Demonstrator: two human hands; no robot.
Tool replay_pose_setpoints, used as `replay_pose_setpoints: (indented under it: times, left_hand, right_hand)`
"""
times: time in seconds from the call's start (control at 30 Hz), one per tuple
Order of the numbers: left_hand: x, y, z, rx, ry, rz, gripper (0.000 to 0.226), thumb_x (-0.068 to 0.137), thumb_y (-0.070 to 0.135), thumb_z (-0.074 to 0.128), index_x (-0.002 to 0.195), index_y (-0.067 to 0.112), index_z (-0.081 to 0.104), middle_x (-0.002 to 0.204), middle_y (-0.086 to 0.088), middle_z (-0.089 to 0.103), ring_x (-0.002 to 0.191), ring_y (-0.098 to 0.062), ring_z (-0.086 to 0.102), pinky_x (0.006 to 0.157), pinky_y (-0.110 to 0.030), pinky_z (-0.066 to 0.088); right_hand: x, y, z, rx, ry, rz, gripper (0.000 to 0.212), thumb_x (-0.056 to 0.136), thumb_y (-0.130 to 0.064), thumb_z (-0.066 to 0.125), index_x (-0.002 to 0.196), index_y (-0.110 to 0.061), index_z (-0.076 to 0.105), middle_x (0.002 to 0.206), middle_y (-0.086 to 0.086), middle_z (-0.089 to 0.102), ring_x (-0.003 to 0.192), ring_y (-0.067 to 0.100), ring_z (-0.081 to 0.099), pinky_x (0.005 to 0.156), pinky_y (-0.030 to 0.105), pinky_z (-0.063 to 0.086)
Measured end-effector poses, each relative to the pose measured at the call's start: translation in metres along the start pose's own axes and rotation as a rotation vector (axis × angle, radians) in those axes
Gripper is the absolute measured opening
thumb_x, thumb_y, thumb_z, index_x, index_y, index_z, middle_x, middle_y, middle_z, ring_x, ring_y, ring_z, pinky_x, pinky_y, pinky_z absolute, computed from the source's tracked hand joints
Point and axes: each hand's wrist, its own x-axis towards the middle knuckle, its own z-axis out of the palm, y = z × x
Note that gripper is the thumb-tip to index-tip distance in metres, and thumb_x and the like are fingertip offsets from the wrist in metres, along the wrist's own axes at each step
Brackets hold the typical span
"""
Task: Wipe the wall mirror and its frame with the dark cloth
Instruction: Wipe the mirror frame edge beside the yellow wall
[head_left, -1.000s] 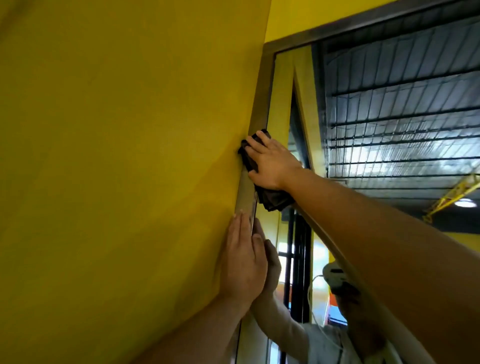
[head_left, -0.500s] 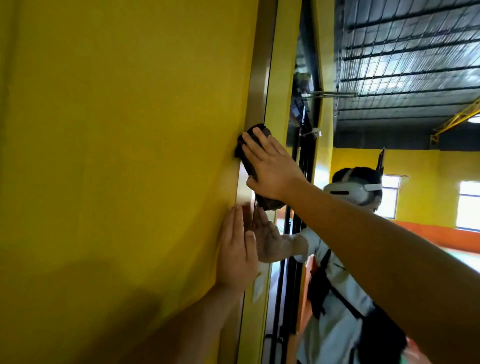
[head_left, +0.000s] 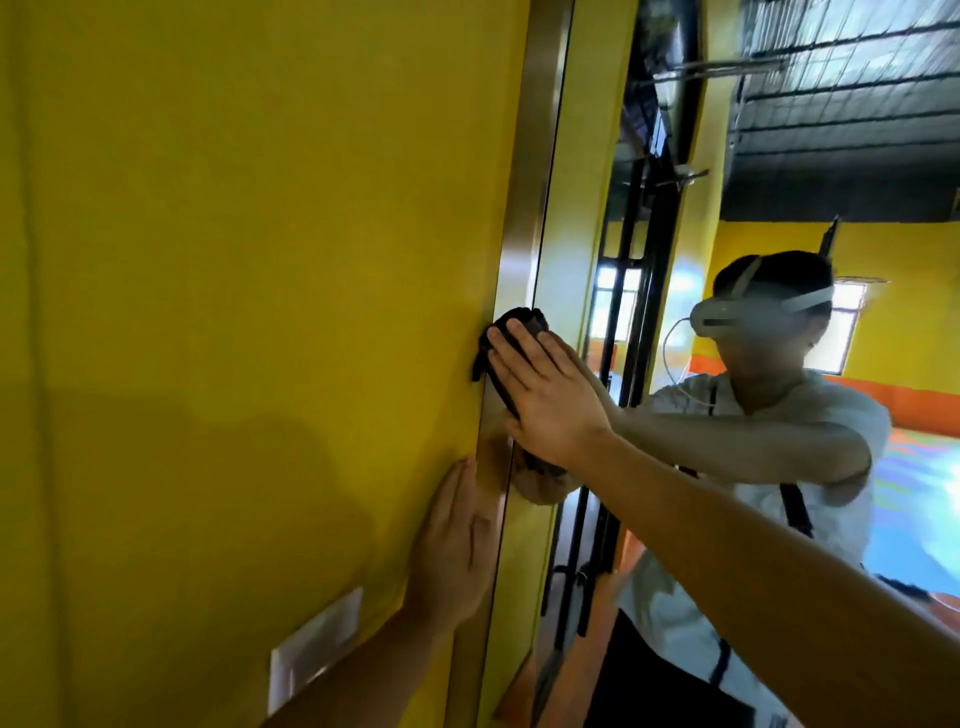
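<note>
A tall wall mirror (head_left: 587, 156) with a narrow bronze metal frame (head_left: 535, 156) hangs on a yellow wall. My right hand (head_left: 545, 395) presses a dark cloth (head_left: 511, 332) flat against the frame's left strip, fingers straight and pointing up-left. The cloth bunches above and below my palm, partly hidden by it. Lower down, my left hand (head_left: 454, 551) lies flat with straight fingers, resting across the wall and the frame edge. The glass reflects me, my arm and the room behind.
The yellow wall (head_left: 260, 312) fills the left half of the view. A white switch plate (head_left: 314, 644) sits on it low down, just left of my left forearm. The mirror shows a dark door frame and a corrugated ceiling.
My right hand has slid the cloth down the frame's left strip. My left hand has also shifted lower along the frame edge. My view has dropped, bringing the switch plate into sight.
</note>
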Motion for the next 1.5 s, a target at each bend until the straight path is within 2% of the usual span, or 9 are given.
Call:
replay_pose_setpoints:
  times: [0.17,0.4,0.63,0.83,0.97,1.1,1.23,1.33,1.5]
  left_hand:
    - [-0.064,-0.026,0.003,0.150,-0.077,0.034,0.055,0.111,0.033,0.033,0.161,0.010,0.031,0.168,-0.004,0.027,0.156,-0.008,0.020,0.122,-0.023,0.029]
    - [-0.140,-0.050,0.002,0.241,-0.240,0.015,0.055,0.111,0.033,0.034,0.160,0.009,0.033,0.168,-0.007,0.029,0.156,-0.020,0.026,0.116,-0.044,0.043]
    - [-0.206,-0.076,0.005,0.257,-0.386,-0.116,0.058,0.110,0.040,0.026,0.164,0.020,0.023,0.172,0.003,0.016,0.159,-0.013,0.010,0.127,-0.039,0.025]
    - [-0.267,-0.100,0.009,0.340,-0.462,-0.139,0.056,0.110,0.033,0.031,0.159,0.008,0.035,0.166,-0.008,0.031,0.157,-0.018,0.019,0.124,-0.036,0.023]
    - [-0.304,-0.110,0.014,0.328,-0.468,-0.201,0.056,0.111,0.035,0.027,0.155,0.004,0.042,0.160,-0.014,0.041,0.152,-0.023,0.028,0.122,-0.036,0.026]
    - [-0.342,-0.117,0.020,0.299,-0.461,-0.241,0.054,0.111,0.033,0.031,0.151,0.000,0.047,0.156,-0.016,0.047,0.149,-0.025,0.034,0.119,-0.035,0.032]
    - [-0.382,-0.124,0.021,0.283,-0.484,-0.259,0.052,0.111,0.031,0.034,0.150,0.000,0.048,0.156,-0.015,0.046,0.150,-0.028,0.037,0.117,-0.040,0.037]
    - [-0.409,-0.128,0.021,0.281,-0.485,-0.366,0.054,0.111,0.034,0.033,0.152,0.002,0.047,0.158,-0.014,0.044,0.150,-0.029,0.038,0.115,-0.044,0.040]
    - [-0.433,-0.130,0.028,0.284,-0.502,-0.501,0.057,0.111,0.041,0.028,0.158,0.009,0.038,0.162,-0.010,0.037,0.153,-0.021,0.028,0.116,-0.050,0.041]
  right_hand:
    - [-0.047,-0.044,0.028,0.031,0.009,-0.048,0.075,0.100,-0.035,0.049,0.163,-0.006,0.021,0.172,0.011,0.008,0.159,0.033,0.004,0.128,0.049,0.002]
    - [-0.116,-0.106,0.069,0.064,-0.043,-0.154,0.071,0.102,-0.030,0.039,0.163,-0.006,0.011,0.172,0.011,-0.003,0.159,0.032,-0.002,0.129,0.049,-0.003]
    - [-0.181,-0.167,0.105,0.137,-0.218,-0.234,0.075,0.104,-0.028,0.031,0.162,-0.003,-0.009,0.170,0.012,-0.022,0.157,0.032,-0.020,0.129,0.050,-0.003]
    - [-0.234,-0.218,0.139,0.117,-0.184,-0.337,0.066,0.104,-0.031,0.035,0.162,-0.006,0.019,0.172,0.011,-0.003,0.158,0.032,-0.014,0.127,0.050,-0.014]
    - [-0.271,-0.256,0.169,0.090,-0.135,-0.388,0.060,0.105,-0.022,0.025,0.161,-0.003,0.017,0.171,0.008,0.008,0.158,0.025,0.002,0.127,0.050,-0.014]
    - [-0.311,-0.296,0.193,0.091,-0.237,-0.515,0.058,0.101,-0.033,0.045,0.155,-0.012,0.043,0.169,0.005,0.023,0.157,0.025,0.017,0.126,0.054,-0.014]
    - [-0.340,-0.332,0.209,0.227,-0.282,-0.558,0.051,0.102,-0.035,0.040,0.146,-0.017,0.058,0.164,0.000,0.036,0.152,0.019,0.033,0.127,0.053,-0.010]
    - [-0.359,-0.349,0.215,0.278,-0.376,-0.603,0.055,0.097,-0.046,0.058,0.146,-0.021,0.058,0.165,0.005,0.035,0.154,0.023,0.029,0.127,0.055,-0.008]
    - [-0.389,-0.384,0.228,0.207,-0.526,-0.688,0.059,0.095,-0.043,0.055,0.148,-0.016,0.055,0.169,0.009,0.020,0.157,0.031,0.001,0.120,0.059,-0.022]
